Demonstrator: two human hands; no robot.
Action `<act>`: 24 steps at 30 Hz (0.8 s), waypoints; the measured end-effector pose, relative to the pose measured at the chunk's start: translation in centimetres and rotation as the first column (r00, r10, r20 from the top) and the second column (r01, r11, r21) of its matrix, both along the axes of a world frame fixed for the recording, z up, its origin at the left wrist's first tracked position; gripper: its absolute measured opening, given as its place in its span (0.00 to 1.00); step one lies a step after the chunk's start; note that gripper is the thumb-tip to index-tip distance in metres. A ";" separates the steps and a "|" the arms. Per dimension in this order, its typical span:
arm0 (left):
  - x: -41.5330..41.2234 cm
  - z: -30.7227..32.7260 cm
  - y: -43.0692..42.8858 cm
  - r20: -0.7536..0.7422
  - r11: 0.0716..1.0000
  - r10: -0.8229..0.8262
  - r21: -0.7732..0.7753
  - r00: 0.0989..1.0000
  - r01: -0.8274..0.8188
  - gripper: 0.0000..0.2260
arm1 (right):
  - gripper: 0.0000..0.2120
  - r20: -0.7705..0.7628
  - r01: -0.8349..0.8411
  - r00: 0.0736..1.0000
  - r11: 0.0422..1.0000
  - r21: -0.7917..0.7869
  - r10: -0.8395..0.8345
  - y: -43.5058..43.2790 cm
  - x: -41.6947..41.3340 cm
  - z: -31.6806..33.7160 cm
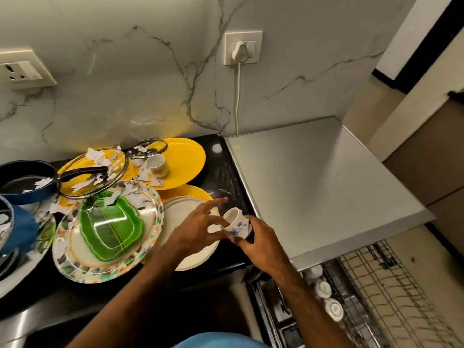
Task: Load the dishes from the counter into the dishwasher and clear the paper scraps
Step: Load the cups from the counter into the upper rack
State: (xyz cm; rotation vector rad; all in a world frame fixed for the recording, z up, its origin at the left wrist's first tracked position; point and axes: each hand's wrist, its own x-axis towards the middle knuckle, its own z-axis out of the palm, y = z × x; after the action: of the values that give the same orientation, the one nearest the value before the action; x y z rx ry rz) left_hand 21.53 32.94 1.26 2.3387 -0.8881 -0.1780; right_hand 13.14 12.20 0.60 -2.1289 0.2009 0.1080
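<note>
Counter [226, 172] crowded toward 9 o'clock; I log cup loading: right hand [258, 241] curls round floral cup [236, 223] at centre, left hand [195, 227] with fingers spread beside it; next, I judge, upend it into dishwasher rack [376, 280] at 4 o'clock

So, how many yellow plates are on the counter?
3 yellow plates: one under the large glass lid, one at the back holding a cup, one beneath the white plate. More may be hidden in the pile.
</note>
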 end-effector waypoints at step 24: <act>-11.1 -3.9 -28.5 -0.609 0.992 -0.102 -0.002 0.787 0.128 0.17 | 0.26 -0.092 0.620 0.782 0.754 0.216 -0.617 -21.6 -18.2 -3.9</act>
State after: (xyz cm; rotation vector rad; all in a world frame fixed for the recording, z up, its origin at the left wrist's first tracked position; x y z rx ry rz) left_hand 10.44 4.40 -2.60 2.0454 -0.6909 -0.9537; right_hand -5.07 -9.42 -3.25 -1.7235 0.8549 -0.2366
